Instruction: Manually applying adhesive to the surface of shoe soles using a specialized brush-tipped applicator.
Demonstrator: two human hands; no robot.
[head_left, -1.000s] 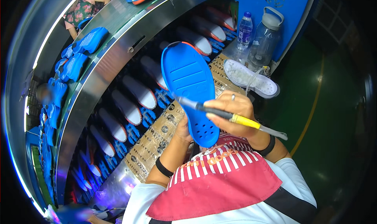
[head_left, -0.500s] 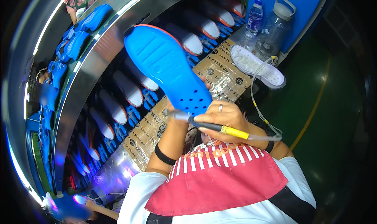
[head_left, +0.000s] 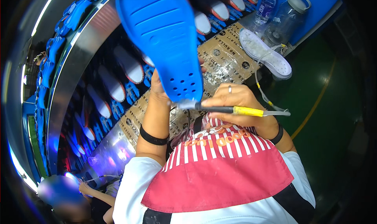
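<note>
A cardboard-covered tabletop [head_left: 231, 63] crosses the head view. Held above it, the sole [head_left: 161, 31] is bright blue, grooved crosswise on its broad half and pierced with round holes at the narrow end. Its long axis leans left, broad end away from the person. Over the tabletop, the left hand [head_left: 157, 86] grips the sole; the right hand [head_left: 233, 100] clasps a brush [head_left: 220, 108], its blurred tip at the holed end.
</note>
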